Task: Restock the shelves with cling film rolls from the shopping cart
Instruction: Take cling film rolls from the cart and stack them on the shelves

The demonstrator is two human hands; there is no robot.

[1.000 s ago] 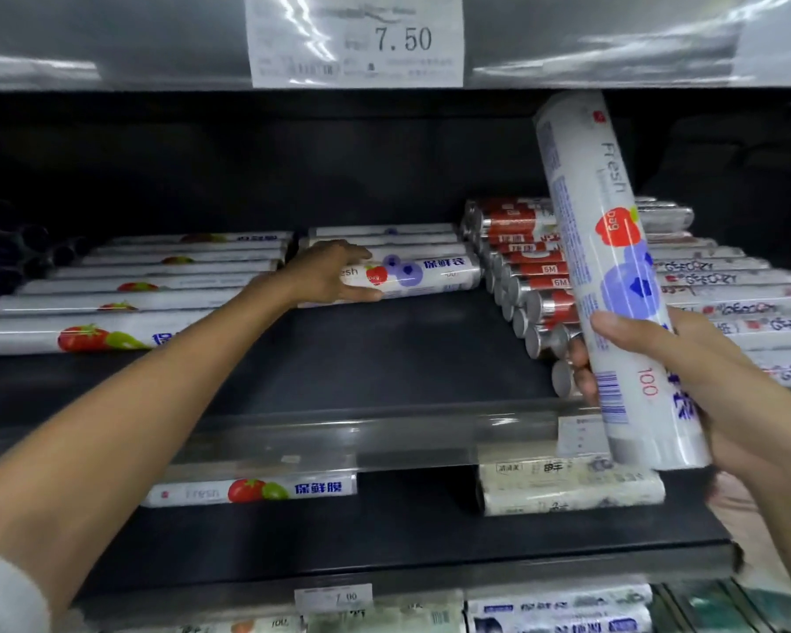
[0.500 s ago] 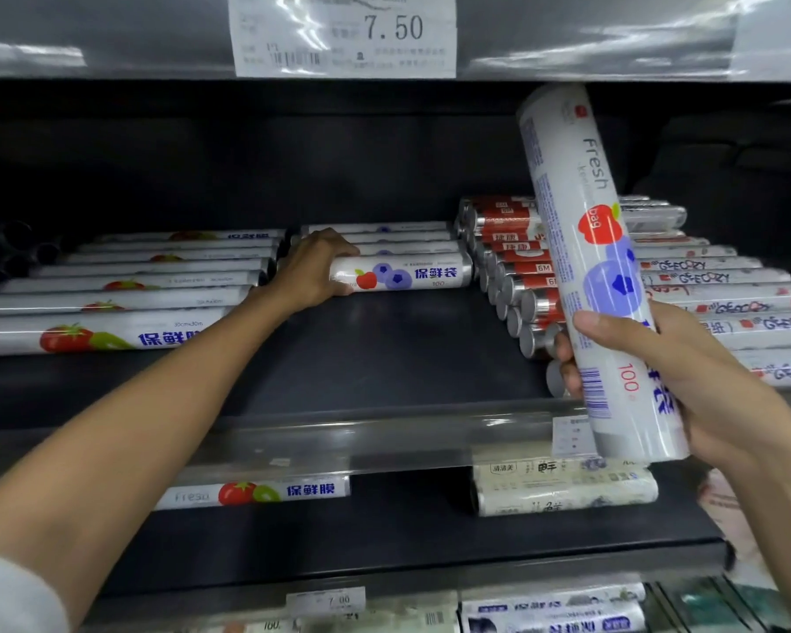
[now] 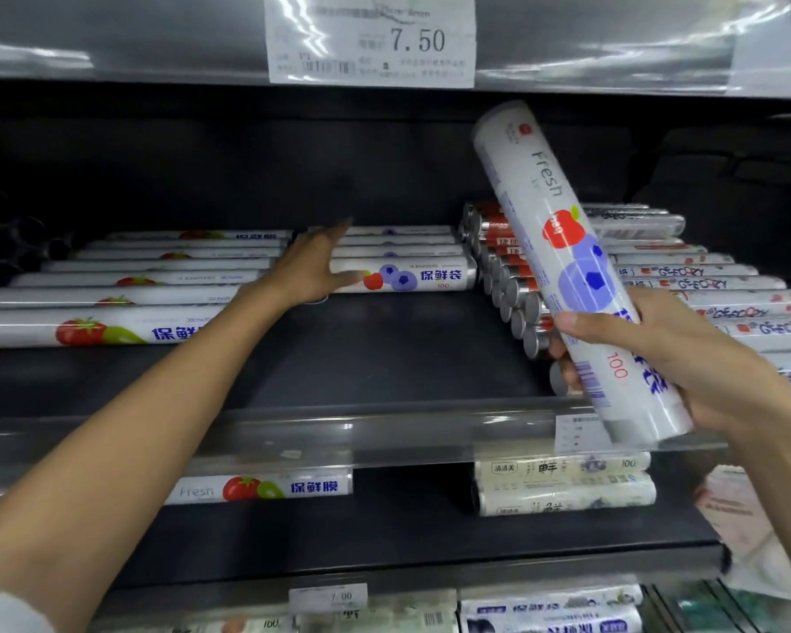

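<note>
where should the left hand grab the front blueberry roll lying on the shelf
Grip the blueberry roll around its printed middle, coming from the front and above. It lies flat and crosswise, with bare shelf in front but more rolls packed behind it. The left hand is open at its left end.

Motion-blurred left hand point(image 3: 314, 267), grip unclear, hiding the blueberry roll point(image 3: 412, 278) at its left end. Price tag point(image 3: 370, 38) small print unreadable. Tomato roll point(image 3: 97, 328) cut off at left edge.

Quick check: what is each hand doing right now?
Left hand: open, fingers spread, holding nothing, beside the blueberry roll.
Right hand: closed around a tilted roll.
</note>
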